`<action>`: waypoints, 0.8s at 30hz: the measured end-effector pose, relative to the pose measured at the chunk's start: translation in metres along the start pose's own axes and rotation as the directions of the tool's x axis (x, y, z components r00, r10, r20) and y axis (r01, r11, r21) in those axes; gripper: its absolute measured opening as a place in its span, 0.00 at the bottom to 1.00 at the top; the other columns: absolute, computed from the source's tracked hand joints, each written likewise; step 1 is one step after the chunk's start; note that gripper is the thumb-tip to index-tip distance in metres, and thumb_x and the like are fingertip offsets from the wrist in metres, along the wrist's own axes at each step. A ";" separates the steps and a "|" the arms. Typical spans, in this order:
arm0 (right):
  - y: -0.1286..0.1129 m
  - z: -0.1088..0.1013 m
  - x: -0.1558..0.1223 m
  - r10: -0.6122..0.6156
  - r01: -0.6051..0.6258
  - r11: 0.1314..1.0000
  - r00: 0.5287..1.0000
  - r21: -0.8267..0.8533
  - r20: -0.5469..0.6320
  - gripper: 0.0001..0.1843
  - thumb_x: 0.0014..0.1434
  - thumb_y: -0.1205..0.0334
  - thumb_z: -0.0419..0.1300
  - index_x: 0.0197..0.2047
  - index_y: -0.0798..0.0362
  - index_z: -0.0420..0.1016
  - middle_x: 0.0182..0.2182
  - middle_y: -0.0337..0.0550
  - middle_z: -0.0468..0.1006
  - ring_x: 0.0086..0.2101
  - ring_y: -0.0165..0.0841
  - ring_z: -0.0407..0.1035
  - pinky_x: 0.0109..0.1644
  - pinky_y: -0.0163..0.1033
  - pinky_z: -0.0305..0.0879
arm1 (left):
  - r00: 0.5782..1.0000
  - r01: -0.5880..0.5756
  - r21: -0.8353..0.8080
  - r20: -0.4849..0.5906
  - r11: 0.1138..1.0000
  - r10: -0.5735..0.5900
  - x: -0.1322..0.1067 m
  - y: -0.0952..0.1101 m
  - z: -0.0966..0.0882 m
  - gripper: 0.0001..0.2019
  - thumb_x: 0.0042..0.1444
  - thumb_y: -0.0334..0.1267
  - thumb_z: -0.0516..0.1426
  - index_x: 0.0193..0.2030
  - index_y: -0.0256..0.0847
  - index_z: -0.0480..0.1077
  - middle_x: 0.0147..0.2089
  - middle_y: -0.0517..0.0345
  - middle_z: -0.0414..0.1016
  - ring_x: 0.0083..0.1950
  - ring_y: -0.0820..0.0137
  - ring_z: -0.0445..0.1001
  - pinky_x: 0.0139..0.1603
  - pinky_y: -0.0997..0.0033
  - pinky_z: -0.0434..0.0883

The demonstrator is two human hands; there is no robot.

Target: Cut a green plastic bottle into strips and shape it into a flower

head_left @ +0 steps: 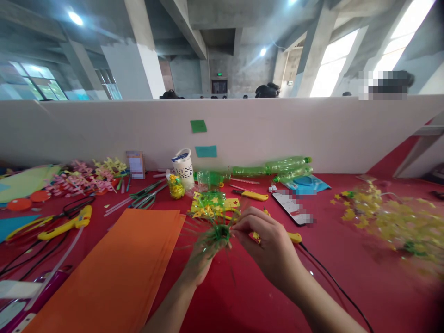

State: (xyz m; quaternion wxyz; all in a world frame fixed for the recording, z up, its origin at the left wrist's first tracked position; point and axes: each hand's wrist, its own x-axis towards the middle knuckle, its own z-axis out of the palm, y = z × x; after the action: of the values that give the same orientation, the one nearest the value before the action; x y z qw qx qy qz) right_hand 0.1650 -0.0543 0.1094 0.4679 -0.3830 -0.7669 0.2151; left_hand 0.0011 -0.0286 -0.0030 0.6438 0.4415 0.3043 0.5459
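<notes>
Both my hands meet over the red table, holding a green plastic piece cut into thin spiky strips. My left hand grips it from below, fingers closed round its base. My right hand pinches it from the right side with curled fingers. Just behind the piece lie yellow paper stars on a green-and-yellow card.
A large orange paper sheet lies at left, with a yellow glue gun and scissors nearby. Behind are a white cup, green plastic bottles, a phone, a yellow cutter, scattered yellow stars and a white partition.
</notes>
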 end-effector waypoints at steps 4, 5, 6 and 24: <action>-0.001 0.002 -0.001 0.030 -0.029 0.999 0.999 -0.025 0.024 0.06 0.59 0.71 0.53 0.33 0.52 0.69 0.31 0.39 0.73 0.30 0.28 0.67 0.34 0.32 0.63 | 1.000 -0.015 0.019 -0.001 1.000 0.015 0.000 -0.001 -0.002 0.06 0.50 0.35 0.61 0.37 0.41 0.74 0.33 0.60 0.74 0.35 0.72 0.70 0.42 0.72 0.65; 0.000 0.003 -0.001 0.054 -0.053 0.998 0.998 -0.026 0.042 0.06 0.59 0.70 0.53 0.34 0.51 0.69 0.30 0.38 0.73 0.30 0.28 0.67 0.33 0.32 0.63 | 1.000 -0.019 0.031 0.002 0.999 0.019 0.000 -0.002 -0.003 0.07 0.51 0.36 0.60 0.38 0.41 0.74 0.34 0.60 0.75 0.36 0.72 0.70 0.43 0.71 0.65; 0.000 0.002 -0.001 0.076 -0.075 0.997 0.995 -0.024 0.057 0.05 0.59 0.70 0.54 0.35 0.51 0.68 0.30 0.37 0.73 0.29 0.28 0.67 0.33 0.31 0.63 | 1.000 -0.021 0.046 0.009 0.999 0.020 0.000 -0.002 -0.003 0.07 0.51 0.37 0.60 0.38 0.41 0.74 0.34 0.59 0.75 0.36 0.72 0.70 0.44 0.71 0.65; 0.003 -0.004 -0.001 0.113 -0.109 0.991 0.992 -0.073 0.059 0.15 0.54 0.73 0.56 0.43 0.48 0.67 0.34 0.35 0.74 0.30 0.26 0.68 0.35 0.30 0.63 | 0.996 -0.039 0.035 0.083 0.999 0.036 0.000 -0.002 -0.008 0.12 0.52 0.37 0.58 0.44 0.42 0.73 0.43 0.53 0.76 0.39 0.66 0.73 0.47 0.63 0.66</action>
State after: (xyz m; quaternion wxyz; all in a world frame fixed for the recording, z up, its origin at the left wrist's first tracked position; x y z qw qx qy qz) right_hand 0.1702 -0.0537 0.1091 0.4169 -0.4342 -0.7658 0.2261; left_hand -0.0050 -0.0267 -0.0085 0.6374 0.4808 0.2791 0.5336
